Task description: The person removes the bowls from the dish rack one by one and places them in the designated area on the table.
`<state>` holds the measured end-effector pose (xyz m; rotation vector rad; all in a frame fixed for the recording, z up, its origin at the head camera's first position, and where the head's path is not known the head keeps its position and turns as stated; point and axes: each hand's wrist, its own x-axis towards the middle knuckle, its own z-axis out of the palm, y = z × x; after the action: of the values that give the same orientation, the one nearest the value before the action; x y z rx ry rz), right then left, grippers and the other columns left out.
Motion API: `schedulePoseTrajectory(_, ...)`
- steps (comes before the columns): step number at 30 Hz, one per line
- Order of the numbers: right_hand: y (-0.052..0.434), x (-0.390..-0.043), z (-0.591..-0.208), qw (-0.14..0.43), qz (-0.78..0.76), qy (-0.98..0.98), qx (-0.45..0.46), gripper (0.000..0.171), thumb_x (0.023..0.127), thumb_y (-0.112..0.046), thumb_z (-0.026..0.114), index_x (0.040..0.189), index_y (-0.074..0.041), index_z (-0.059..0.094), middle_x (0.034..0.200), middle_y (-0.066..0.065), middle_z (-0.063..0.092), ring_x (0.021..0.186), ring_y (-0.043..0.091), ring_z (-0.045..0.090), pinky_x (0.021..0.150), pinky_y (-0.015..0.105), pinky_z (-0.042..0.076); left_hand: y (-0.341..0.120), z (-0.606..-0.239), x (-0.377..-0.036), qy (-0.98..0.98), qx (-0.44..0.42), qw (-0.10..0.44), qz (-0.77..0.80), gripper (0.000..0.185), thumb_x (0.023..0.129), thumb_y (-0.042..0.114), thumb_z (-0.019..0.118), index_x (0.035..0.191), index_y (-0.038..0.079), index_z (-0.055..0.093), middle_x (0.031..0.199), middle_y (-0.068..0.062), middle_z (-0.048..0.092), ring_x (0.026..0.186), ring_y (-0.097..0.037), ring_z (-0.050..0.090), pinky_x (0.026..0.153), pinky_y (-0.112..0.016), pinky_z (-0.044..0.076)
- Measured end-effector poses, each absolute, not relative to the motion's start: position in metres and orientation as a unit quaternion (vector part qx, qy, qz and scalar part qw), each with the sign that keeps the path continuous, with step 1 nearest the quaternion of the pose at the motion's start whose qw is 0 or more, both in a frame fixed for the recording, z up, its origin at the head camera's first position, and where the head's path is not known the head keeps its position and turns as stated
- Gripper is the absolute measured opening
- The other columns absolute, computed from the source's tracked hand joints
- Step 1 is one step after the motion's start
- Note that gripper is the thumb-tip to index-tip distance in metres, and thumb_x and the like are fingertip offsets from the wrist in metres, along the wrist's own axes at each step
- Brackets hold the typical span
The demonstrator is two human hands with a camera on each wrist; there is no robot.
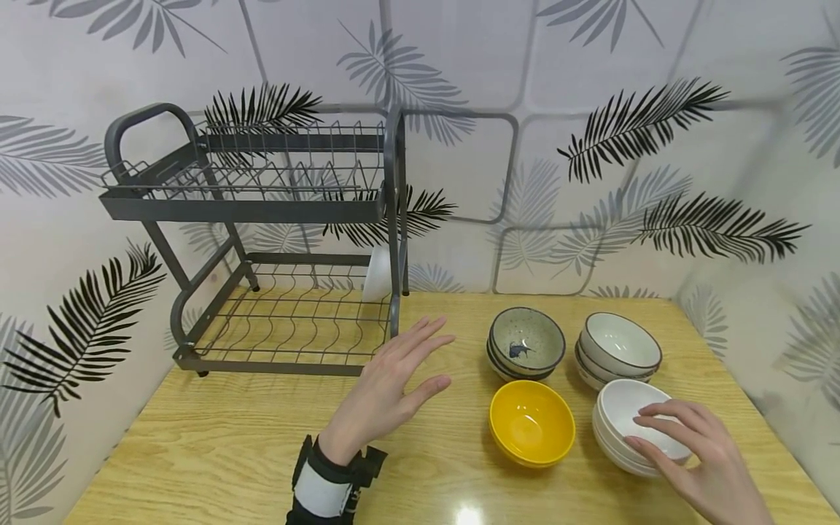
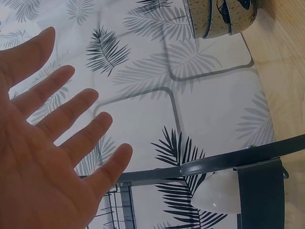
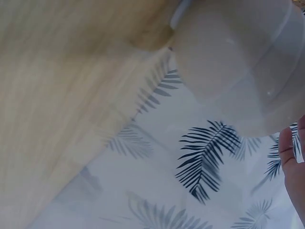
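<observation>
Right hand [image 1: 698,456] curls its fingers [image 1: 663,412] over the rim of the white bowl stack [image 1: 623,419]; left hand [image 1: 387,386] hovers over the tabletop [image 1: 230,437], fingers spread apart

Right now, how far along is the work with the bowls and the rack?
Nothing looks done: both tiers of the dish rack hold no bowls. In hand: the right hand grips the rim of the top bowl of the white stack, which sits on the table; the left hand hovers open. Left: the yellow bowl, speckled stack and brown-rimmed stack are untouched.
</observation>
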<state>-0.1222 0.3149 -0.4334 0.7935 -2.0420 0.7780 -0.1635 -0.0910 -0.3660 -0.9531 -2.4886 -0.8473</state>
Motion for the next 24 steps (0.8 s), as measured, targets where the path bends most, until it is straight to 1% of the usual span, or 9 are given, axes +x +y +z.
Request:
schedulePoseTrajectory(6, 0.295, -0.132, -0.420, 0.399, 0.324, -0.782, 0.352, 0.044, 0.092, -0.047, 0.070, 0.095, -0.004, 0.077, 0.103, 0.007, 0.072, 0.114, 0.006, 0.056, 0.109, 0.015, 0.036, -0.093, -0.367, -0.165, -0.878, -0.329, 0.179, -0.299, 0.051, 0.099, 0.033, 0.063, 0.146, 0.016, 0.052, 0.161, -0.006, 0.040, 0.151, -0.034, 0.035, 0.118, -0.063, 0.033)
schedulePoseTrajectory(12, 0.271, -0.146, -0.415, 0.388, 0.324, -0.772, 0.385, 0.043, 0.095, -0.046, 0.066, 0.099, -0.004, 0.076, 0.113, 0.005, 0.071, 0.122, 0.007, 0.056, 0.113, 0.018, 0.036, -0.094, -0.369, -0.166, -0.879, -0.315, 0.191, -0.302, 0.052, 0.099, 0.032, 0.064, 0.146, 0.016, 0.052, 0.159, -0.009, 0.044, 0.149, -0.035, 0.038, 0.118, -0.062, 0.034)
schedulePoseTrajectory(17, 0.251, -0.155, -0.411, 0.363, 0.324, -0.780, 0.394, 0.045, 0.097, -0.046, 0.063, 0.105, -0.003, 0.076, 0.116, 0.009, 0.071, 0.128, 0.009, 0.055, 0.117, 0.018, 0.035, -0.097, -0.369, -0.168, -0.884, -0.294, 0.197, -0.306, 0.052, 0.098, 0.031, 0.066, 0.145, 0.014, 0.052, 0.158, -0.008, 0.045, 0.148, -0.035, 0.039, 0.118, -0.062, 0.034)
schedulePoseTrajectory(22, 0.236, -0.159, -0.406, 0.321, 0.303, -0.810, 0.386, 0.049, 0.098, -0.050, 0.058, 0.109, -0.005, 0.074, 0.116, 0.015, 0.070, 0.128, 0.012, 0.053, 0.119, 0.015, 0.030, -0.103, -0.368, -0.171, -0.880, -0.275, 0.220, -0.320, 0.052, 0.097, 0.027, 0.067, 0.144, 0.011, 0.054, 0.154, -0.013, 0.049, 0.146, -0.039, 0.041, 0.114, -0.067, 0.036)
schedulePoseTrajectory(24, 0.231, -0.160, -0.405, 0.304, 0.299, -0.818, 0.386, 0.045, 0.098, -0.048, 0.060, 0.110, -0.006, 0.074, 0.118, 0.014, 0.069, 0.125, 0.016, 0.054, 0.119, 0.015, 0.030, -0.106, -0.369, -0.173, -0.878, -0.262, 0.228, -0.328, 0.051, 0.097, 0.027, 0.068, 0.144, 0.011, 0.055, 0.153, -0.014, 0.050, 0.146, -0.039, 0.042, 0.113, -0.067, 0.037)
